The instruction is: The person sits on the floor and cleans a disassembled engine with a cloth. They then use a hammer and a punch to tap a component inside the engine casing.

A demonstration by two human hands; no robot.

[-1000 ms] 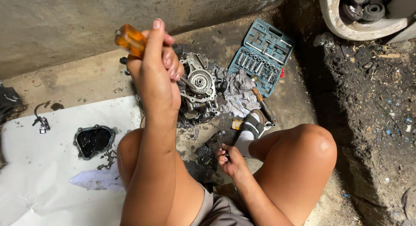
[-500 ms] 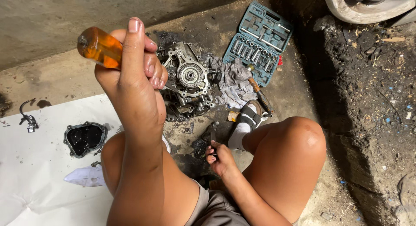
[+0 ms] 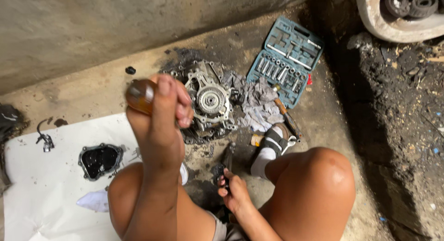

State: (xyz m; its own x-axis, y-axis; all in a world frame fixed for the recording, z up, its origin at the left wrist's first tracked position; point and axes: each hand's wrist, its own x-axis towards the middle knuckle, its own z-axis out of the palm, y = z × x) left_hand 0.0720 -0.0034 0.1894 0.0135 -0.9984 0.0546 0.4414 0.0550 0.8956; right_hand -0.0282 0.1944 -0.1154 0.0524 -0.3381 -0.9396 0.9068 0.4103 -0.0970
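Your left hand is clenched around an amber translucent tool handle, raised just left of the grey metal engine casing; its shaft is hidden. Your right hand grips a dark, grimy tool, hard to identify, low between your knees.

The scene is dimly and evenly lit. The white sheet at lower left appears brightest. Deep shadow fills the right side. The raised left hand is slightly blurred.
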